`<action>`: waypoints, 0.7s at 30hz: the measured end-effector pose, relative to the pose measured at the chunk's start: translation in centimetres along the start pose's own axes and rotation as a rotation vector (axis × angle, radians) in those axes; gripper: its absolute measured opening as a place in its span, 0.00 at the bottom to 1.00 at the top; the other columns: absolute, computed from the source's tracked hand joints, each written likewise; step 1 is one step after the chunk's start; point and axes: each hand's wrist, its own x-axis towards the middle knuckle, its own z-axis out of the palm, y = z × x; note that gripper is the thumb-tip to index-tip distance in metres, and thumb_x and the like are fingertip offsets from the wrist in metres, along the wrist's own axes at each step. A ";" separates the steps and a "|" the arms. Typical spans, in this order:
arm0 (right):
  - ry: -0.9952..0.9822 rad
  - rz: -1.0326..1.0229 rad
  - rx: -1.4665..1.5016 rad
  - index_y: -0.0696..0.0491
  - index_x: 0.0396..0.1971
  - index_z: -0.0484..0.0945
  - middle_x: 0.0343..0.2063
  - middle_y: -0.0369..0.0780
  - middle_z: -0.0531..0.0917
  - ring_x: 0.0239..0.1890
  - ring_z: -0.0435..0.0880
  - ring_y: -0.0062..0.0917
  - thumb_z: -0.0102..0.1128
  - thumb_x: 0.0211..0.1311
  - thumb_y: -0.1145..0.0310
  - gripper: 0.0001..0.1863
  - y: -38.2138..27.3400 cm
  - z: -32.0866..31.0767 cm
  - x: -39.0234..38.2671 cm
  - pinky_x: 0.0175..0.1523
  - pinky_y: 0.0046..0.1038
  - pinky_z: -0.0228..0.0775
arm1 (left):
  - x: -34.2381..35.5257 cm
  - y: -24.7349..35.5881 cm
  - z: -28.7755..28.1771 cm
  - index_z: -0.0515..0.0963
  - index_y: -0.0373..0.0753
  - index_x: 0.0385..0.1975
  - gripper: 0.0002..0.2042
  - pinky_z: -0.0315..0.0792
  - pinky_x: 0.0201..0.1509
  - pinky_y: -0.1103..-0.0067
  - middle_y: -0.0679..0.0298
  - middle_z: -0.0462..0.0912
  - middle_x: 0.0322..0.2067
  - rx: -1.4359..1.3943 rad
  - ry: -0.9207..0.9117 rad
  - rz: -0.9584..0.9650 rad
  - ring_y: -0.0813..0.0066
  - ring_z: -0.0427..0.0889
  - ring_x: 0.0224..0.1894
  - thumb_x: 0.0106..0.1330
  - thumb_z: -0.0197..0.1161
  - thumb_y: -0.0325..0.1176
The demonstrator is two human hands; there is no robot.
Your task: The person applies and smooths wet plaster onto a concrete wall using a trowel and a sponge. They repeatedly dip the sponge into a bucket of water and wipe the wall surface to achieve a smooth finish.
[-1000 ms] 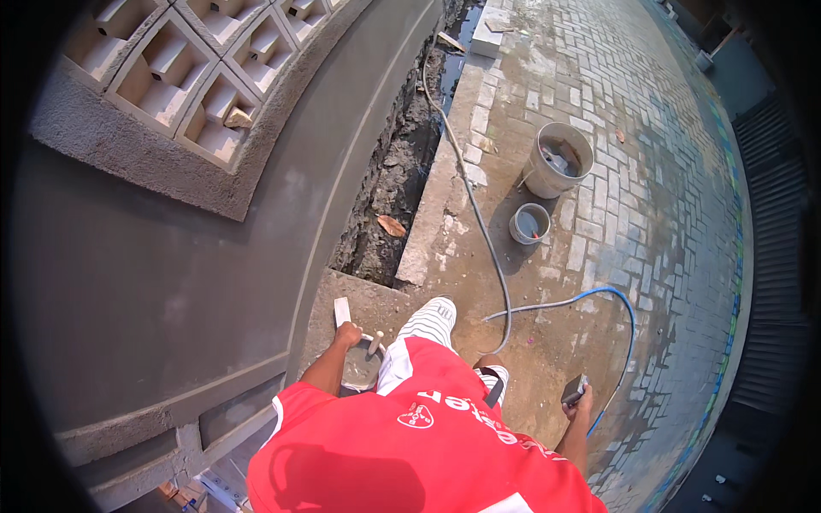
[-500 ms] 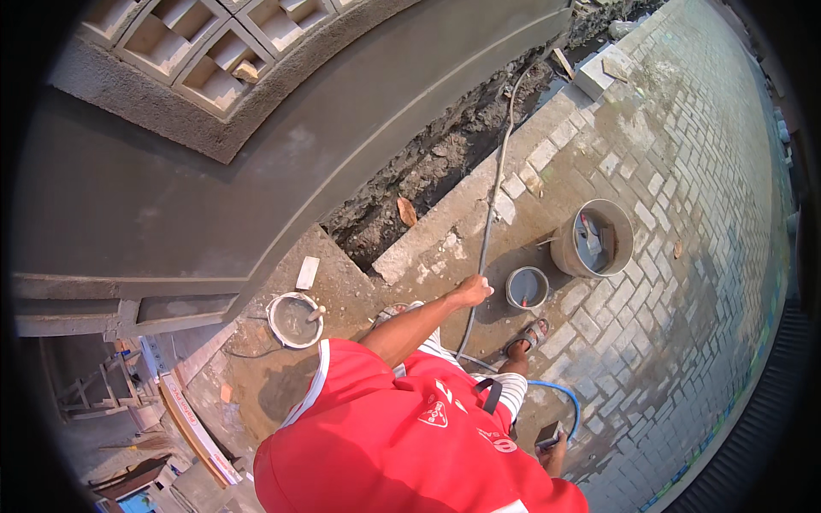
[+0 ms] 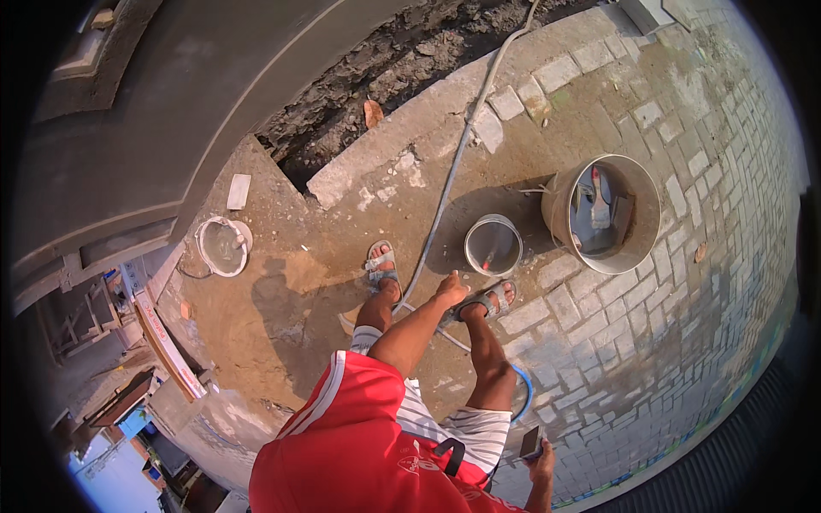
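My left hand [image 3: 452, 290] is low over the ground, just short of a small round bucket [image 3: 471, 250] of grey liquid. Its fingers are curled, and whatever they may hold is hidden. Down at the lower right, my right hand [image 3: 541, 464] grips a small dark rectangular device [image 3: 532, 442] with a light edge. Beyond the small bucket stands a larger bucket [image 3: 643, 231], partly filled with greyish water. A paintbrush [image 3: 599, 205] with a red handle rests inside it. Something small and red shows within the small bucket.
A hose [image 3: 451, 171] runs past my feet, continuing as a blue length [image 3: 523, 395]. An open trench [image 3: 342, 128] lies along the grey plastered wall [image 3: 171, 111]. At left are a white bucket [image 3: 203, 242] and a pale flat block [image 3: 239, 191]. Brick paving [image 3: 633, 312] spreads rightward.
My view has shifted, and the two right-hand buckets look larger. My right foot now stands beside the small bucket. The device in my right hand shows more fully.
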 end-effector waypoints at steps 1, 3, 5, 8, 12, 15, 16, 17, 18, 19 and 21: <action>-0.037 0.033 -0.010 0.47 0.44 0.74 0.32 0.36 0.82 0.27 0.80 0.27 0.54 0.57 0.45 0.24 1.3 0.1 0.2 0.21 0.32 0.68 | 2.7 0.5 0.7 0.48 0.33 0.69 0.40 0.57 0.70 0.67 0.45 0.59 0.66 0.031 0.015 -0.057 0.52 0.60 0.68 0.62 0.61 0.43; -0.112 0.092 -0.021 0.47 0.45 0.74 0.33 0.36 0.81 0.27 0.80 0.28 0.54 0.57 0.47 0.23 1.9 -1.7 1.9 0.22 0.32 0.67 | 8.6 -1.0 3.0 0.46 0.31 0.68 0.45 0.63 0.67 0.67 0.42 0.67 0.60 -0.072 0.248 -0.095 0.49 0.67 0.63 0.56 0.66 0.42; -0.114 0.146 -0.038 0.47 0.47 0.72 0.36 0.36 0.80 0.31 0.78 0.28 0.54 0.58 0.47 0.23 1.1 -1.7 3.6 0.26 0.32 0.66 | 13.7 -1.9 4.0 0.46 0.34 0.69 0.46 0.66 0.64 0.67 0.42 0.69 0.59 -0.270 0.359 -0.094 0.47 0.70 0.60 0.55 0.67 0.39; -0.100 0.170 -0.062 0.48 0.51 0.70 0.40 0.37 0.78 0.36 0.76 0.27 0.53 0.60 0.48 0.24 -0.3 -1.6 5.4 0.33 0.31 0.64 | 18.5 -3.3 4.2 0.49 0.37 0.69 0.43 0.72 0.59 0.65 0.45 0.70 0.59 -0.460 0.278 -0.036 0.46 0.74 0.56 0.56 0.66 0.36; -0.074 0.165 0.018 0.48 0.55 0.67 0.45 0.37 0.76 0.43 0.73 0.26 0.51 0.62 0.49 0.26 -0.1 -1.1 5.7 0.42 0.31 0.61 | 16.2 0.0 3.2 0.54 0.37 0.68 0.35 0.85 0.35 0.63 0.48 0.67 0.59 -0.645 0.146 -0.025 0.52 0.79 0.51 0.60 0.61 0.27; -0.101 0.152 0.036 0.49 0.58 0.65 0.49 0.38 0.74 0.48 0.70 0.26 0.50 0.64 0.49 0.27 -1.7 -1.0 6.8 0.48 0.30 0.58 | 18.2 -1.5 4.0 0.64 0.38 0.61 0.27 0.85 0.30 0.62 0.46 0.71 0.55 -0.625 0.189 -0.080 0.44 0.81 0.45 0.59 0.53 0.22; -0.120 0.142 0.043 0.49 0.59 0.64 0.51 0.38 0.73 0.50 0.69 0.25 0.50 0.65 0.50 0.27 -2.4 -1.0 7.2 0.50 0.30 0.58 | 18.0 -1.7 3.9 0.67 0.38 0.59 0.25 0.85 0.28 0.63 0.44 0.73 0.54 -0.624 0.206 -0.086 0.42 0.81 0.44 0.58 0.51 0.20; -0.125 0.137 0.056 0.49 0.60 0.63 0.52 0.38 0.72 0.52 0.68 0.25 0.49 0.66 0.50 0.27 -2.7 -0.9 7.3 0.52 0.29 0.57 | 17.5 -1.7 4.3 0.69 0.35 0.57 0.23 0.85 0.27 0.63 0.41 0.73 0.52 -0.618 0.242 0.009 0.42 0.82 0.41 0.58 0.52 0.20; -0.142 0.126 0.071 0.49 0.61 0.62 0.53 0.38 0.72 0.53 0.68 0.25 0.49 0.66 0.50 0.28 -3.2 -0.6 7.7 0.55 0.29 0.56 | 17.5 -1.3 4.2 0.68 0.34 0.57 0.23 0.85 0.27 0.63 0.41 0.73 0.52 -0.661 0.239 0.007 0.42 0.82 0.41 0.58 0.52 0.21; -0.177 0.117 0.110 0.49 0.62 0.62 0.55 0.38 0.71 0.55 0.67 0.25 0.49 0.67 0.50 0.28 -3.6 -0.6 8.0 0.57 0.29 0.55 | 16.2 -1.0 3.7 0.67 0.32 0.57 0.23 0.85 0.27 0.63 0.40 0.73 0.51 -0.703 0.231 -0.003 0.42 0.82 0.41 0.58 0.52 0.21; -0.329 0.133 0.275 0.49 0.64 0.60 0.57 0.39 0.70 0.59 0.65 0.24 0.48 0.68 0.51 0.29 -5.1 -0.6 9.2 0.61 0.29 0.54 | 12.7 -1.0 2.3 0.66 0.27 0.55 0.22 0.85 0.27 0.63 0.40 0.74 0.51 -0.778 0.230 -0.009 0.42 0.82 0.42 0.59 0.52 0.22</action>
